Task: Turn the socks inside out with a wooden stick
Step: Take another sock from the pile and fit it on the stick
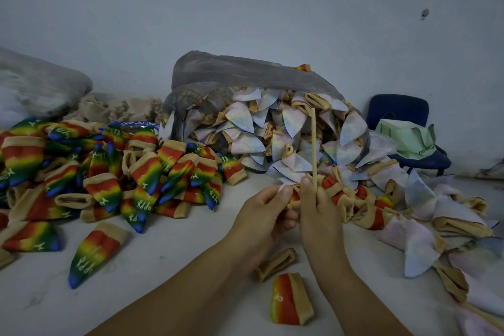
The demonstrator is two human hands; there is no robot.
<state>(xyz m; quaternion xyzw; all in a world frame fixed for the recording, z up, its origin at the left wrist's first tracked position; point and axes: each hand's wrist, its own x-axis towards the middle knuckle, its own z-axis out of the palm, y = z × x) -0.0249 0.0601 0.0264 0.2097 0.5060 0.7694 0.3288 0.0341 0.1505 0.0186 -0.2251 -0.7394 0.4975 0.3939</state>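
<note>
head view, right hand (321,209) gripping upright wooden stick (314,144), left hand (261,217) pinching sock (295,195) between hands, perhaps on stick

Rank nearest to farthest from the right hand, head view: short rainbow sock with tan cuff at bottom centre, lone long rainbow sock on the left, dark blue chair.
1. Short rainbow sock with tan cuff: just below the right hand.
2. Lone long rainbow sock: well left, lying alone.
3. Dark blue chair: back right, by the wall.
</note>
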